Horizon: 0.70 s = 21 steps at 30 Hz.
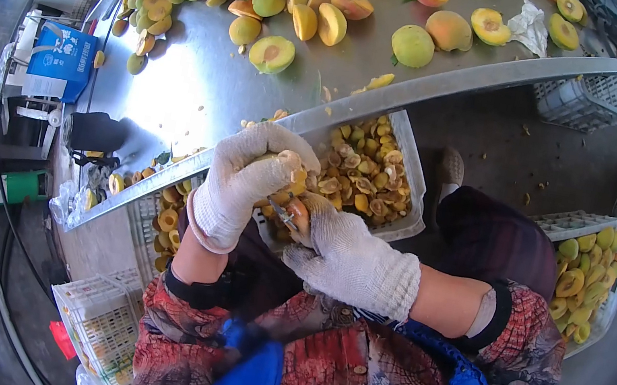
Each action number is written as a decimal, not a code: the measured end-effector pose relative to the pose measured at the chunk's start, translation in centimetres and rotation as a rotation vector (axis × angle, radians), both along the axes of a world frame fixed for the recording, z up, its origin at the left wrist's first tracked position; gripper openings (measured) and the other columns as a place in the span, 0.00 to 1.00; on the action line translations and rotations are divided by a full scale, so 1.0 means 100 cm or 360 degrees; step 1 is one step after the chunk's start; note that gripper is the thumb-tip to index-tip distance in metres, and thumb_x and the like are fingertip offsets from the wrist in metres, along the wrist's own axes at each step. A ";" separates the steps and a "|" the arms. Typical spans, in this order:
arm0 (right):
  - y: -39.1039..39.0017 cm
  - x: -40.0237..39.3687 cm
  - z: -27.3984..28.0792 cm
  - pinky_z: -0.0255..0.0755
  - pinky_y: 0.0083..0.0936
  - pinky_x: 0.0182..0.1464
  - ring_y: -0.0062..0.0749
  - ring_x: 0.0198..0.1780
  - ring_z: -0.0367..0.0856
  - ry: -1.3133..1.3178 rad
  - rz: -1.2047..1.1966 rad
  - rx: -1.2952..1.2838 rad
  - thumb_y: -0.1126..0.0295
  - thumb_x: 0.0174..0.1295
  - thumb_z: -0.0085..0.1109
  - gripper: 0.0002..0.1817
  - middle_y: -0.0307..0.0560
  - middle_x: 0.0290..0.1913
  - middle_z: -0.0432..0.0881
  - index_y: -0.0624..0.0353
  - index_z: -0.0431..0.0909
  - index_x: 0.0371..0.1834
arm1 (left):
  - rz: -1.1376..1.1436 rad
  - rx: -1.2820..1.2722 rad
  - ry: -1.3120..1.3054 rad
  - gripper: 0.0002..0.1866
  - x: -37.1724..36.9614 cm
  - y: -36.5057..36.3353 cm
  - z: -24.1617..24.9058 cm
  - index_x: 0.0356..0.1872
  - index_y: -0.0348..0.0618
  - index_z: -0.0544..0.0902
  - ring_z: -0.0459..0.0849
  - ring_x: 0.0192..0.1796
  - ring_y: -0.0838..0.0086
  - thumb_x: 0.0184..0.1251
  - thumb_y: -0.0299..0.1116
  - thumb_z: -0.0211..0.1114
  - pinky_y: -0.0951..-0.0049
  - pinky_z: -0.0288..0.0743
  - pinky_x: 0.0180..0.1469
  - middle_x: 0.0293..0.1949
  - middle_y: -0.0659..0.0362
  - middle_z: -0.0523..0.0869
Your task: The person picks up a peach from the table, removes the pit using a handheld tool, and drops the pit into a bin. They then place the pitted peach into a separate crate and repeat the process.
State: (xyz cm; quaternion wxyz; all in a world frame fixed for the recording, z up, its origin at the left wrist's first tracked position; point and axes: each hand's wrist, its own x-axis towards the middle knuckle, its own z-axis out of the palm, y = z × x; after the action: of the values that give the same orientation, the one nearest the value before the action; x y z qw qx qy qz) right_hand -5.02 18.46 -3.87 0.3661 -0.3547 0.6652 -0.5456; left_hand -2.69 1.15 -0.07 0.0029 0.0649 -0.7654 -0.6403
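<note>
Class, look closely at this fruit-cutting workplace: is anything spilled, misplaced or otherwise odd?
A crumpled white scrap lies among the fruit on the metal table, odd because it isn't fruit. Small bits litter the dark floor, outside the crates, so they look spilled.

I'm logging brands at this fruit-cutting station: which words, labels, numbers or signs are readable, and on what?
Blue box with white print: sideways characters, too blurred to read.
Blue cloth garment piece: white characters, cut off, not surely legible.
No other text is readable.
</note>
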 end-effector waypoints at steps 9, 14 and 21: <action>0.006 -0.024 0.029 0.76 0.26 0.29 0.29 0.26 0.81 -0.1200 0.0563 0.0054 0.65 0.59 0.59 0.13 0.47 0.27 0.80 0.66 0.74 0.36 | 0.0007 0.0442 -0.0084 0.18 0.004 0.002 0.006 0.34 0.34 0.81 0.81 0.36 0.73 0.59 0.43 0.63 0.74 0.74 0.41 0.33 0.54 0.85; 0.010 -0.019 0.021 0.75 0.18 0.24 0.22 0.24 0.79 -0.1746 0.0586 -0.0202 0.68 0.61 0.57 0.08 0.42 0.27 0.80 0.62 0.75 0.37 | 0.0094 0.0524 0.0079 0.22 0.007 0.014 0.002 0.30 0.34 0.78 0.81 0.29 0.64 0.61 0.49 0.59 0.68 0.77 0.33 0.29 0.45 0.81; 0.000 -0.017 0.024 0.75 0.31 0.35 0.33 0.31 0.80 -0.0944 0.0460 0.0219 0.65 0.57 0.59 0.18 0.52 0.28 0.78 0.70 0.71 0.42 | 0.0135 0.0453 0.0017 0.22 0.005 0.011 -0.002 0.31 0.33 0.78 0.81 0.30 0.65 0.63 0.48 0.58 0.69 0.76 0.34 0.30 0.46 0.81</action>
State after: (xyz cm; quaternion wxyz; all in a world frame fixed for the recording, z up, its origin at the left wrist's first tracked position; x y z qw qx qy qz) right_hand -6.76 18.41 -1.44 0.6405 -0.2455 0.5079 -0.5212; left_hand -2.16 2.28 -0.32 0.0249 0.0934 -0.6634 -0.7420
